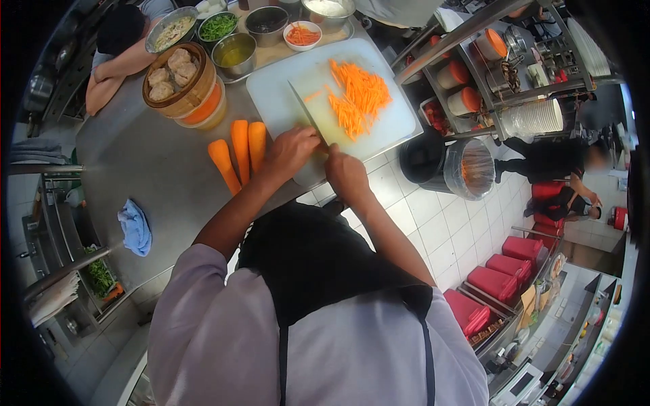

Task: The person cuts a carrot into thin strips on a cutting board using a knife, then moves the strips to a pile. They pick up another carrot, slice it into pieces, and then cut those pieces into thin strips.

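Note:
My right hand (347, 177) is closed around the handle of a kitchen knife (306, 111), whose blade points away from me over a white cutting board (271, 84). Beside the blade, my left hand (294, 150) rests on the board with its fingers curled together; whatever is under them is hidden. Thin shredded carrot (359, 98) lies in a loose pile on the far right part of the board, with a few strands nearer the blade. Three peeled whole carrots (240, 145) lie on the steel table just left of my left hand.
A bamboo steamer of dumplings (152, 98) stands at the left, near another person's arm (122, 78). Metal bowls (234, 55) and a white bowl of orange shreds (302, 36) line the back. A blue cloth (135, 229) lies left; a lined bin (469, 169) stands right.

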`<state>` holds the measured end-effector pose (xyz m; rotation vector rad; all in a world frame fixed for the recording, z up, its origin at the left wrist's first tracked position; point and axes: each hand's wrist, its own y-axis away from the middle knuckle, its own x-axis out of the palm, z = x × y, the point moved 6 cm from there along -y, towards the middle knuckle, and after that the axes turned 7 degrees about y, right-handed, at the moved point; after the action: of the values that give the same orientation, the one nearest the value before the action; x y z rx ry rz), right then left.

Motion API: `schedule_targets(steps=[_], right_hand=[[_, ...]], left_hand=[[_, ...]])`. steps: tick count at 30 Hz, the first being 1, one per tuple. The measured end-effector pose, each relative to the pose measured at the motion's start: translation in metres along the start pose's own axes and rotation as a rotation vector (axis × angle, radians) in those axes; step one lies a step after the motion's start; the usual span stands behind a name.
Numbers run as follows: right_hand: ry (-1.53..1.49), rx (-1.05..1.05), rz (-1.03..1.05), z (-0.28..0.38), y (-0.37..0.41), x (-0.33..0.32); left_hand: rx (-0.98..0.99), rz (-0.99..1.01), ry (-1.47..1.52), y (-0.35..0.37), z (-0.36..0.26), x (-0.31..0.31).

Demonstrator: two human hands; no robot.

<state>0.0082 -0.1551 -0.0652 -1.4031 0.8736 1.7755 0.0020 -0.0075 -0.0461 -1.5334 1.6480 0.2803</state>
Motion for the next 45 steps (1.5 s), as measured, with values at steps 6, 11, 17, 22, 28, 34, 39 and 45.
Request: schedule_targets(steps=[6, 11, 17, 22, 28, 34, 39, 45], right_hand=[[0.034, 0.048, 0.100, 0.005, 0.014, -0.016], [-0.029, 0.012, -0.006, 0.005, -0.006, 0.002], [0.018, 0.047, 0.069, 0.009, 0.004, -0.008], [-0.029, -0.012, 0.011, 0.009, -0.011, -0.005], [-0.035, 0.056, 0.006, 0.012, -0.003, 0.003], [-0.025, -0.044, -0.051, 0.005, -0.031, -0.003], [-0.037, 0.056, -0.129, 0.000, -0.006, -0.024], [-0.224, -0.016, -0.068, 0.003, 0.024, -0.007]], left_hand=[[-0.014, -0.011, -0.050, 0.005, 0.007, 0.006], [-0.004, -0.030, -0.033, 0.007, 0.010, 0.008], [-0.021, -0.037, -0.039, 0.008, 0.007, 0.005], [-0.031, -0.033, -0.060, 0.012, 0.011, 0.009], [-0.028, -0.129, -0.003, 0.015, 0.003, 0.001], [-0.013, -0.108, -0.042, 0.017, 0.011, 0.008], [-0.136, -0.216, 0.037, 0.024, 0.015, 0.004], [-0.572, -0.440, 0.393, 0.060, 0.079, 0.010]])
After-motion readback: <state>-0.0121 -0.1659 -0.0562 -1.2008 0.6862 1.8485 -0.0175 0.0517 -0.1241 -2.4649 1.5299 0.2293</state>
